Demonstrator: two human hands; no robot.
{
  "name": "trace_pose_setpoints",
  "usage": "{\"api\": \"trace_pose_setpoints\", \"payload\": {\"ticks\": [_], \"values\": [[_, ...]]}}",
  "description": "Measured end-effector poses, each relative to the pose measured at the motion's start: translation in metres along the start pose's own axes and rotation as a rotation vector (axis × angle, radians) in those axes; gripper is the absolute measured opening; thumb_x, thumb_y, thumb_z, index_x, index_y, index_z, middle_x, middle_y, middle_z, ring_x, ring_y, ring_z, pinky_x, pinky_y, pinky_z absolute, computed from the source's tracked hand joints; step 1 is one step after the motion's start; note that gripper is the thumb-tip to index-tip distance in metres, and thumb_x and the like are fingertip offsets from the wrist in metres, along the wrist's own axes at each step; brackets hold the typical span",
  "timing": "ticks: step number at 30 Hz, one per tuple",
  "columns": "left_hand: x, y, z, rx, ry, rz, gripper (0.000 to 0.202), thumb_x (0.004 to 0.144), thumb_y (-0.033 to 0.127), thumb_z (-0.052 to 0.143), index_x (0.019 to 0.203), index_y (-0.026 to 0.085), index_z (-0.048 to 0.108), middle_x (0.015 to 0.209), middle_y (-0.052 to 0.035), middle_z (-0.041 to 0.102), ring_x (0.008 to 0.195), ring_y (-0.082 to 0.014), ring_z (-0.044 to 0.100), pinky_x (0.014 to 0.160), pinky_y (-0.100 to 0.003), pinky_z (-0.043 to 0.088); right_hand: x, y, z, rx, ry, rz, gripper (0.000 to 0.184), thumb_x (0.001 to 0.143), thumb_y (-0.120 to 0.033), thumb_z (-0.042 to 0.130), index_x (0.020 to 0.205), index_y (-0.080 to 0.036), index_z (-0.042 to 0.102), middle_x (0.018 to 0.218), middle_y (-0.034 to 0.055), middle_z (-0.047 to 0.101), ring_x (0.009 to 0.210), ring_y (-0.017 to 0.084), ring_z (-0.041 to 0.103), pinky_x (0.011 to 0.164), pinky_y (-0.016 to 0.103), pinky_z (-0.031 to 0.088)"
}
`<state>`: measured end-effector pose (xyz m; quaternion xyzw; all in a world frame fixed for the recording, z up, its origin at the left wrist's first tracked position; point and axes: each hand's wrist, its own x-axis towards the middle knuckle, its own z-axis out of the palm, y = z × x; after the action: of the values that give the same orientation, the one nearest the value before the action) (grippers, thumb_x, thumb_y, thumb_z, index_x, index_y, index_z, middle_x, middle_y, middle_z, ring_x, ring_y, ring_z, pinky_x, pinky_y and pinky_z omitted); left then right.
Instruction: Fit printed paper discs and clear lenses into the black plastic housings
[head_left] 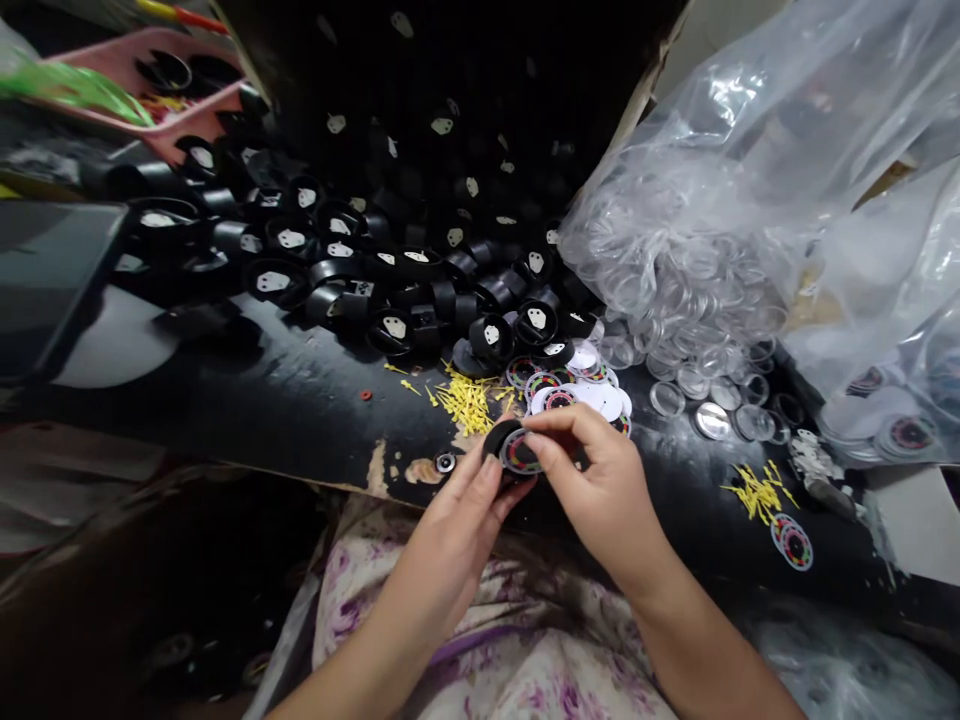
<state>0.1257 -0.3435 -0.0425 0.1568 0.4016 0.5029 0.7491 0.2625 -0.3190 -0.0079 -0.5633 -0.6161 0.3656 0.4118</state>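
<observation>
My left hand (466, 508) is closed around a round black plastic housing (498, 434), held up over the front edge of the bench. Between the thumb and fingers of my right hand (596, 475) is a printed dial disc (519, 452) with a coloured ring, lying against the housing's open face. Whether the disc sits inside the rim I cannot tell. Just beyond my hands lie a heap of small yellow pointers (466, 402) and a pile of white-backed dial discs (600, 402). A small round metal-like part (445, 462) rests left of my left hand.
Many black housings (394, 328) with pale plates are heaped at the back. Clear round covers (694, 380) spill from a plastic bag (697, 200) on the right. More yellow pointers (757, 492) and two dials (793, 545) lie right. A pink basket (112, 75) stands back left.
</observation>
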Motion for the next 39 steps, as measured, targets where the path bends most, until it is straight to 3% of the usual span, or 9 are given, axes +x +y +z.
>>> {"api": "trace_pose_setpoints", "payload": {"ticks": [5, 11, 15, 20, 22, 25, 28, 33, 39], "values": [[0.0, -0.005, -0.008, 0.175, -0.008, 0.028, 0.034, 0.088, 0.037, 0.064, 0.121, 0.035, 0.066, 0.138, 0.0028, 0.06, 0.133, -0.0213, 0.048, 0.104, -0.027, 0.045, 0.002, -0.002, 0.003, -0.106, -0.052, -0.006, 0.004, 0.089, -0.017, 0.059, 0.088, -0.02, 0.06, 0.088, 0.0012, 0.063, 0.08, 0.014, 0.06, 0.072, 0.027, 0.048], [0.003, -0.006, -0.017, 0.211, -0.085, 0.033, 0.034, 0.086, 0.034, 0.067, 0.119, 0.031, 0.068, 0.137, -0.0021, 0.06, 0.127, -0.0258, 0.053, 0.096, -0.031, 0.053, 0.003, 0.002, -0.003, -0.172, -0.126, 0.108, 0.012, 0.084, -0.025, 0.065, 0.088, -0.02, 0.055, 0.089, -0.0002, 0.06, 0.068, 0.011, 0.053, 0.062, 0.025, 0.042], [0.001, -0.006, -0.022, 0.226, -0.051, -0.012, 0.033, 0.082, 0.03, 0.07, 0.115, 0.025, 0.069, 0.126, -0.0051, 0.067, 0.116, -0.0246, 0.061, 0.089, -0.028, 0.055, -0.004, 0.0, -0.003, -0.136, -0.284, 0.125, 0.018, 0.087, -0.018, 0.057, 0.105, -0.022, 0.057, 0.1, 0.0013, 0.062, 0.075, 0.012, 0.056, 0.066, 0.025, 0.045], [-0.005, 0.002, -0.041, 0.306, 0.057, 0.004, 0.031, 0.079, 0.033, 0.073, 0.108, 0.023, 0.071, 0.11, -0.0038, 0.073, 0.104, -0.0234, 0.067, 0.089, -0.03, 0.056, 0.002, -0.003, 0.003, -0.068, -0.422, 0.041, 0.02, 0.09, -0.015, 0.053, 0.108, -0.021, 0.061, 0.106, 0.0023, 0.067, 0.089, 0.013, 0.062, 0.075, 0.024, 0.047], [-0.006, 0.008, -0.046, 0.262, 0.138, 0.049, 0.031, 0.078, 0.033, 0.074, 0.106, 0.022, 0.071, 0.109, -0.0047, 0.073, 0.103, -0.024, 0.068, 0.091, -0.032, 0.056, 0.013, -0.002, 0.01, -0.195, -0.412, -0.01, 0.015, 0.094, -0.018, 0.051, 0.101, -0.02, 0.064, 0.101, 0.0026, 0.069, 0.09, 0.015, 0.063, 0.078, 0.027, 0.045], [-0.005, 0.016, -0.045, 0.158, 0.242, 0.114, 0.029, 0.077, 0.032, 0.074, 0.103, 0.019, 0.07, 0.105, -0.0068, 0.074, 0.104, -0.026, 0.068, 0.095, -0.039, 0.055, 0.03, 0.002, 0.027, -0.667, -0.315, -0.055, 0.018, 0.094, -0.018, 0.048, 0.086, -0.016, 0.065, 0.088, 0.0058, 0.07, 0.086, 0.021, 0.063, 0.079, 0.034, 0.041], [-0.003, 0.02, -0.041, 0.088, 0.236, 0.139, 0.027, 0.079, 0.029, 0.072, 0.104, 0.018, 0.07, 0.108, -0.008, 0.074, 0.108, -0.0267, 0.067, 0.097, -0.041, 0.054, 0.039, 0.004, 0.043, -0.946, -0.29, -0.082, 0.017, 0.092, -0.021, 0.05, 0.085, -0.015, 0.064, 0.088, 0.0082, 0.07, 0.084, 0.025, 0.063, 0.076, 0.037, 0.038], [-0.004, 0.021, -0.041, 0.018, 0.195, 0.156, 0.024, 0.085, 0.025, 0.067, 0.108, 0.017, 0.069, 0.118, -0.0091, 0.07, 0.116, -0.027, 0.063, 0.101, -0.04, 0.052, 0.039, 0.006, 0.046, -0.998, -0.293, -0.078, 0.015, 0.092, -0.02, 0.049, 0.086, -0.016, 0.062, 0.091, 0.0087, 0.069, 0.085, 0.025, 0.062, 0.074, 0.036, 0.036], [-0.002, 0.018, -0.041, -0.042, 0.175, 0.177, 0.026, 0.084, 0.026, 0.068, 0.109, 0.018, 0.069, 0.12, -0.0102, 0.07, 0.118, -0.0285, 0.061, 0.103, -0.042, 0.05, 0.032, 0.009, 0.032, -0.839, -0.316, -0.029, 0.011, 0.089, -0.017, 0.053, 0.079, -0.018, 0.059, 0.083, 0.0022, 0.069, 0.077, 0.018, 0.06, 0.073, 0.032, 0.034]]}}
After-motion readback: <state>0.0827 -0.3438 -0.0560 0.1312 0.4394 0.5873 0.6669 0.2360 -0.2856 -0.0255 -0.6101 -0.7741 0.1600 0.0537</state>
